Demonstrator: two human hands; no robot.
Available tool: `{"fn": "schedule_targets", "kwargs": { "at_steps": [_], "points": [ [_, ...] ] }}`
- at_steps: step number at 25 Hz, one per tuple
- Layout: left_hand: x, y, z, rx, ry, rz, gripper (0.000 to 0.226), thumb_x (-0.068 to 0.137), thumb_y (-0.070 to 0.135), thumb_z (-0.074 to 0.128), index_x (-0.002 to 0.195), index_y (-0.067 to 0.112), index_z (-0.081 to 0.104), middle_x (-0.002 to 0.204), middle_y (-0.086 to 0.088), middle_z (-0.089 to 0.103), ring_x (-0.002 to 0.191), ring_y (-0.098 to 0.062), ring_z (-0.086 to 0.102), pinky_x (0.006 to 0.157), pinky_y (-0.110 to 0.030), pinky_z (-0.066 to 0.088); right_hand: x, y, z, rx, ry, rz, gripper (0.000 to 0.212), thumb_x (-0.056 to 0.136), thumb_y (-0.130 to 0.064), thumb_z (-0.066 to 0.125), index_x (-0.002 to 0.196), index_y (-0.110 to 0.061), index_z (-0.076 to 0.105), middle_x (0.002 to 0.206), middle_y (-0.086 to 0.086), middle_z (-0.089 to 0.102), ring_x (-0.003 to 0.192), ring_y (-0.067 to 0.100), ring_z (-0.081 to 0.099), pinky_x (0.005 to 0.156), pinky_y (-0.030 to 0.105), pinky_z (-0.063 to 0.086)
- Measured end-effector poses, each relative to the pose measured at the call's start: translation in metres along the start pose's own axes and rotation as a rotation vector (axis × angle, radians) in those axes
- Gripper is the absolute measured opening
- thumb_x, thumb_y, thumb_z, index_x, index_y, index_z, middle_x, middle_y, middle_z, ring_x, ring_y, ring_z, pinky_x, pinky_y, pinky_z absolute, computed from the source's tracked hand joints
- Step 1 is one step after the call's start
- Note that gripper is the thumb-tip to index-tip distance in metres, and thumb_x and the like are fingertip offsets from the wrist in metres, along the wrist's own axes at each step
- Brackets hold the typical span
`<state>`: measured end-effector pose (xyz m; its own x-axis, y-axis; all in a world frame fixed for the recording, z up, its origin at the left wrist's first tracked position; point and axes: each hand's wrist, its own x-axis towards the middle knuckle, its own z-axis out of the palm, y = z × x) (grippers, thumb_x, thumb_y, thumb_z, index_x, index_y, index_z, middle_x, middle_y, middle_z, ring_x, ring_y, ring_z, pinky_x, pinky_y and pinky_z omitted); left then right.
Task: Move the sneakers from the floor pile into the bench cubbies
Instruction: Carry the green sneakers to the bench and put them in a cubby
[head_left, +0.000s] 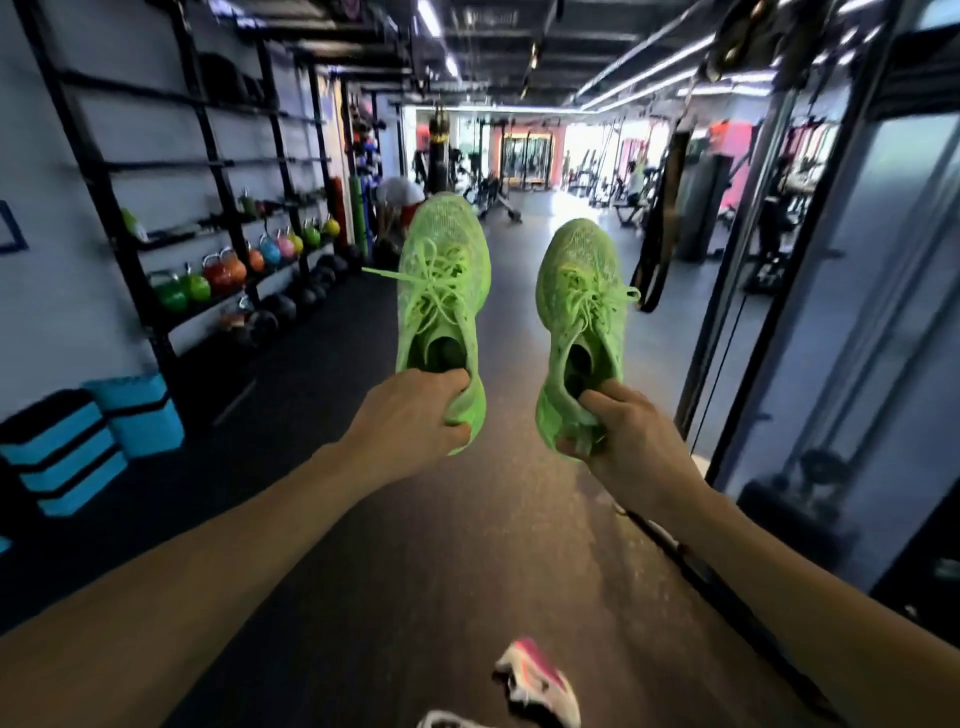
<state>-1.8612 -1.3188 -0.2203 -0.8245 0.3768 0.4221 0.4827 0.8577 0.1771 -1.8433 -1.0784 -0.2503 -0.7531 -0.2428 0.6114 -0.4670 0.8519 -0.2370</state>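
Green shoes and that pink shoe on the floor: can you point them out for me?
Left green shoe (441, 280): head view, on its laces.
Right green shoe (582, 291): head view, on its laced upper.
Pink shoe (540, 680): head view, on its pink and white side, on the floor.

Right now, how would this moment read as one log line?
left hand: grips left green sneaker | right hand: grips right green sneaker | pink-white sneaker: on floor | cubbies: unseen

Nothing readable here, honestly. The two neon green mesh lace-up sneakers (441, 291) show no legible brand or logo, the hanging black punching bag (438, 150) has a yellowish band that's too blurry to read, and the wall signs are just smears.
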Motion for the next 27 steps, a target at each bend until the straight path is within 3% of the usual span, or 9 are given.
{"fn": "schedule_targets", "kwargs": {
  "at_steps": [2, 6, 10, 13, 20, 27],
  "points": [
    [0.012, 0.018, -0.04, 0.038, 0.047, 0.056, 0.034, 0.079, 0.037, 0.065, 0.078, 0.027, 0.033, 0.063, 0.007, 0.038, 0.066, -0.026, 0.047, 0.056, -0.032, 0.029, 0.018, -0.016, -0.038, -0.072, 0.039, -0.021, 0.023, 0.075, -0.014, 0.074, 0.093, -0.016, 0.061, 0.087, 0.001, 0.05, 0.08, 0.032, 0.051, 0.061, 0.036, 0.044],
    [0.028, 0.053, -0.103, 0.096, 0.155, 0.162, 0.035, 0.077, 0.038, 0.066, 0.079, 0.024, 0.034, 0.072, -0.002, 0.046, 0.078, -0.037, 0.057, 0.056, -0.031, 0.028, 0.035, -0.042, -0.107, -0.176, 0.133, -0.033, 0.023, 0.076, -0.014, 0.072, 0.097, -0.016, 0.061, 0.093, 0.004, 0.054, 0.083, 0.033, 0.051, 0.06, 0.034, 0.041],
    [0.043, 0.085, -0.138, 0.063, 0.231, 0.264, 0.037, 0.074, 0.039, 0.067, 0.077, 0.025, 0.033, 0.079, -0.011, 0.058, 0.079, -0.039, 0.059, 0.056, -0.031, 0.03, 0.03, -0.058, -0.163, -0.279, 0.213, 0.008, 0.024, 0.078, -0.014, 0.068, 0.101, -0.018, 0.062, 0.097, 0.004, 0.055, 0.087, 0.032, 0.052, 0.061, 0.04, 0.048],
    [0.048, 0.116, -0.149, 0.034, 0.237, 0.362, 0.038, 0.072, 0.038, 0.068, 0.075, 0.025, 0.033, 0.074, -0.007, 0.054, 0.076, -0.037, 0.059, 0.054, -0.031, 0.03, 0.008, -0.062, -0.207, -0.368, 0.236, 0.062, 0.028, 0.077, -0.015, 0.068, 0.105, -0.018, 0.062, 0.1, 0.003, 0.056, 0.09, 0.031, 0.053, 0.062, 0.039, 0.048],
    [0.036, 0.227, -0.157, -0.09, 0.267, 0.558, 0.038, 0.069, 0.036, 0.068, 0.071, 0.022, 0.033, 0.058, 0.005, 0.039, 0.057, -0.027, 0.042, 0.043, -0.027, 0.017, -0.091, -0.067, -0.319, -0.545, 0.261, 0.225, 0.024, 0.077, -0.019, 0.071, 0.098, -0.017, 0.059, 0.096, -0.001, 0.054, 0.088, 0.028, 0.051, 0.062, 0.037, 0.046],
    [-0.046, 0.4, -0.172, -0.291, 0.229, 0.802, 0.039, 0.074, 0.031, 0.07, 0.067, 0.022, 0.033, 0.057, 0.006, 0.04, 0.05, -0.019, 0.041, 0.044, -0.029, 0.019, -0.254, -0.108, -0.447, -0.687, 0.302, 0.431, 0.019, 0.074, -0.017, 0.073, 0.084, -0.015, 0.056, 0.084, -0.001, 0.049, 0.078, 0.029, 0.051, 0.056, 0.038, 0.044]
  ]
}}
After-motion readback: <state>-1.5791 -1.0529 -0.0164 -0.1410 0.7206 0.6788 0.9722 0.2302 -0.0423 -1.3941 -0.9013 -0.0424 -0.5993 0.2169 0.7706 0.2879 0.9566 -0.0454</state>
